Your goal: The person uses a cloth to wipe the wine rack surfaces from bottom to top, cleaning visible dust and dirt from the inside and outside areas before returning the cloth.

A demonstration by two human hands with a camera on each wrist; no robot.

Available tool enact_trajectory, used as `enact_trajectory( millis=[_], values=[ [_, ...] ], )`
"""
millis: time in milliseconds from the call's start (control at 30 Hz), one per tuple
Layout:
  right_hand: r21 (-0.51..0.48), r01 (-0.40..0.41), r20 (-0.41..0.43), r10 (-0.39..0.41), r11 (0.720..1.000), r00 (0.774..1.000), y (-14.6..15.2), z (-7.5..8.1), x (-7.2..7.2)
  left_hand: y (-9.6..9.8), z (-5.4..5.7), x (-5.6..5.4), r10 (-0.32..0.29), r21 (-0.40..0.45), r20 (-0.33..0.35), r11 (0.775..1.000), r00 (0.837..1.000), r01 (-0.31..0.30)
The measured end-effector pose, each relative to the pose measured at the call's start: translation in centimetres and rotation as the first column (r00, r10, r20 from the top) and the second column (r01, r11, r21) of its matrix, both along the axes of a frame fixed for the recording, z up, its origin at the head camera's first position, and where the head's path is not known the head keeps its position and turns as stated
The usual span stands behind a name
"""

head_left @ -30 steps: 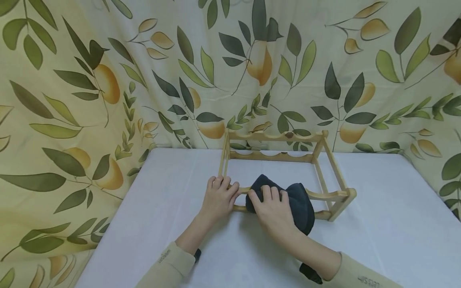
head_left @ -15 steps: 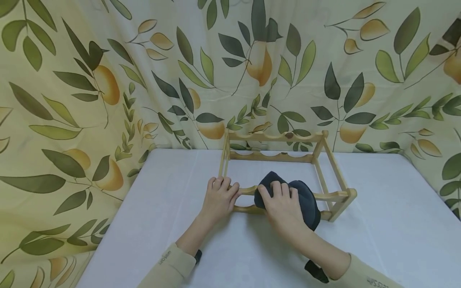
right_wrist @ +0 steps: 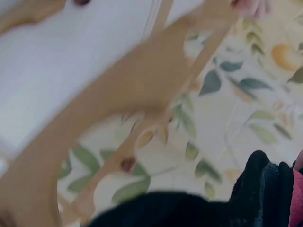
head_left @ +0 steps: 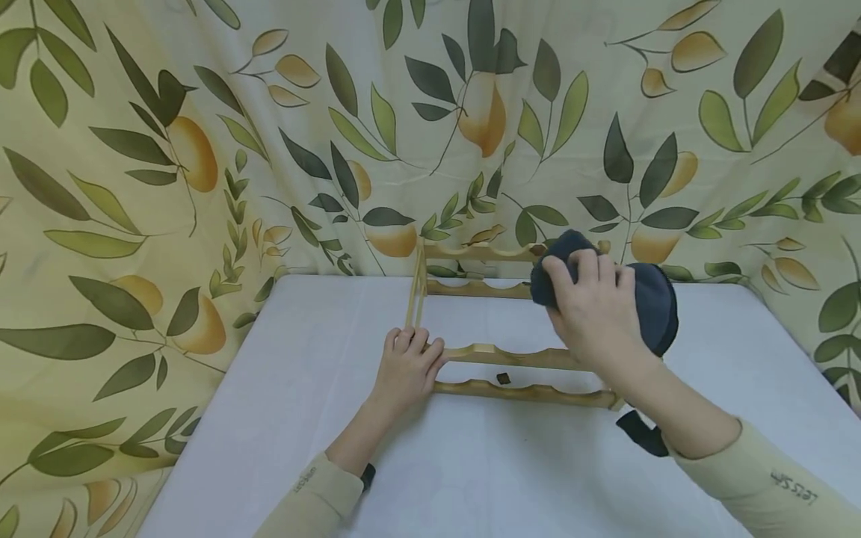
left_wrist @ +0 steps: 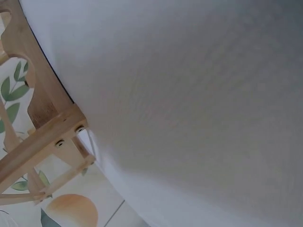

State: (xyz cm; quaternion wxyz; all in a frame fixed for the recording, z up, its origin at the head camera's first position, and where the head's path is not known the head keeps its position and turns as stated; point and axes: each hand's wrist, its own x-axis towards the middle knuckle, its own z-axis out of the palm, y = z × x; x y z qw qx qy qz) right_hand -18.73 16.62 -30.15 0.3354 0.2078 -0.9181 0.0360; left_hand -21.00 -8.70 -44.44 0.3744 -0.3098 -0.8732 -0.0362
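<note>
A light wooden rack (head_left: 511,354) with scalloped rails stands on the white-covered table. My left hand (head_left: 406,370) grips its front left corner, fingers over the top and thumb along the front rail. Fingertips of that hand (right_wrist: 251,5) show at the top of the right wrist view. My right hand (head_left: 599,306) holds a dark navy folded cloth (head_left: 651,306) over the rack's right end, hiding part of the rails there. Up close, the cloth (right_wrist: 265,184) has a fuzzy edge, with a pink patch (right_wrist: 297,198) beside it. The left wrist view shows a corner of the rack (left_wrist: 49,137).
A small dark square (head_left: 503,379) shows between the two front rails. Behind the table (head_left: 269,418) hangs a leaf-and-fruit patterned curtain (head_left: 430,149), close to the rack's back. It also runs down the left side.
My right hand has moved right and away from me with the cloth, from the front rail to above the right end. The small dark square has come into view. My left hand stays put.
</note>
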Motion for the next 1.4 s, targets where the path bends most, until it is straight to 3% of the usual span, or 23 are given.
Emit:
enact_trajectory(
  millis=[200, 433, 600, 700, 933, 1167, 1400],
  values=[
    [0.045, -0.008, 0.022, 0.007, 0.999, 1.0, 2.1, 1.7, -3.3, 0.0, 0.0, 0.0, -0.004, 0.0, -0.017, 1.0, 1.0, 0.004],
    [0.067, -0.011, 0.212, -0.004, 0.998, 0.977, 2.2, 2.1, -7.4, -0.2, -0.1, 0.4, -0.013, 0.002, -0.06, 1.0, 0.998, 0.014],
    [0.081, -0.021, 0.385, -0.012, 0.996, 0.923, 1.7, 1.2, -10.5, -0.5, 0.0, 1.0, 0.012, -0.022, -0.001, 1.0, 1.0, -0.012],
    [0.113, -0.033, 0.468, -0.024, 0.993, 0.884, 1.7, 0.3, -12.2, -0.7, 0.0, 1.4, 0.016, -0.025, -0.006, 1.0, 1.0, -0.016],
    [0.202, -0.067, 0.516, -0.048, 0.977, 0.855, 2.5, -3.2, -14.2, -0.8, 0.0, 1.8, 0.005, -0.015, -0.048, 1.0, 0.999, -0.005],
    [0.289, -0.086, 0.465, -0.061, 0.954, 0.883, 3.2, -5.5, -14.9, -0.8, 0.0, 1.9, -0.023, 0.006, -0.061, 1.0, 0.998, 0.023],
    [0.3, -0.041, 0.402, -0.087, 0.953, 0.911, 3.4, -6.8, -15.2, -1.0, -0.2, 1.5, -0.033, -0.006, -0.124, 0.999, 0.992, 0.033]
  ],
)
